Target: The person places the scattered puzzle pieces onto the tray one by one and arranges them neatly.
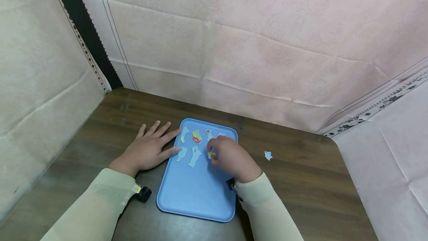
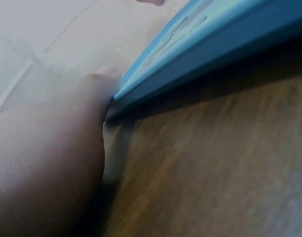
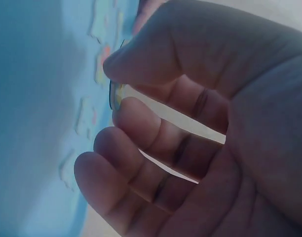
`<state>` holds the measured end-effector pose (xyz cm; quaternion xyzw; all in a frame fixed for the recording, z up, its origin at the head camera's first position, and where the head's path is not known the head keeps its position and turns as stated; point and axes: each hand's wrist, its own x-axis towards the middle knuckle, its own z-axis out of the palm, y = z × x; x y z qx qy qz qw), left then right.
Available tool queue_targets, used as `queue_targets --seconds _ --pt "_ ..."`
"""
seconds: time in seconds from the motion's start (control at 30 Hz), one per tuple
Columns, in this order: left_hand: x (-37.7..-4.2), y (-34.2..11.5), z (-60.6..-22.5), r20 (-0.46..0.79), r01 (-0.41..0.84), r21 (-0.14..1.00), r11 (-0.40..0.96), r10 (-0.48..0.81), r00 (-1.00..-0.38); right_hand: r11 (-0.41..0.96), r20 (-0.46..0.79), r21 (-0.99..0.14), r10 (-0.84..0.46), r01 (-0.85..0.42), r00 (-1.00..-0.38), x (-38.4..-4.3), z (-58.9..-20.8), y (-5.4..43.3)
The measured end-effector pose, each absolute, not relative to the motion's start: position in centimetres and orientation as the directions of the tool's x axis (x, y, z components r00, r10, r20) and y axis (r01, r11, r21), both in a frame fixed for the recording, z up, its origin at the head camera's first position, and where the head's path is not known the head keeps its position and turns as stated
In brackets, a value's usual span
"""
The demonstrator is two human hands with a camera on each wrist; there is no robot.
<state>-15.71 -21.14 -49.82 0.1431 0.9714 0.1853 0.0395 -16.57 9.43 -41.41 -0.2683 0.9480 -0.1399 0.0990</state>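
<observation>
My left hand (image 1: 150,151) lies with fingers spread on the table, its thumb and index fingertip at the left rim of a blue tray (image 1: 197,196). Over the tray's upper right part, my right hand (image 1: 232,157) pinches a thin puzzle piece (image 3: 115,96) with some yellow on it between thumb and fingers. Several irregular light-blue pieces lie flat on the tray, among them a long one (image 1: 194,156) and a smaller one (image 1: 181,154). Another piece (image 1: 197,137) is yellow and red. The right hand partly covers the pieces near it.
A single light-blue piece (image 1: 268,155) lies on the brown wooden table (image 1: 301,181), right of the tray. Pale patterned cloth (image 1: 234,47) hangs behind the table and along both sides.
</observation>
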Motion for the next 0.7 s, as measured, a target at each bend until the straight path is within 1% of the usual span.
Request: queue_targets --seconds 0.43,0.7 --pt "-15.7 -21.1 -49.6 -0.036 0.255 0.376 0.891 0.289 -0.957 0.824 -0.182 -0.327 -0.535 -0.462 -0.825 -16.7 -42.9 8.7" --pt "-15.7 -21.1 -49.6 -0.024 0.262 0.375 0.889 0.292 -0.956 0.815 -0.18 -0.319 -0.554 -0.485 -0.813 -16.8 -43.3 8.6"
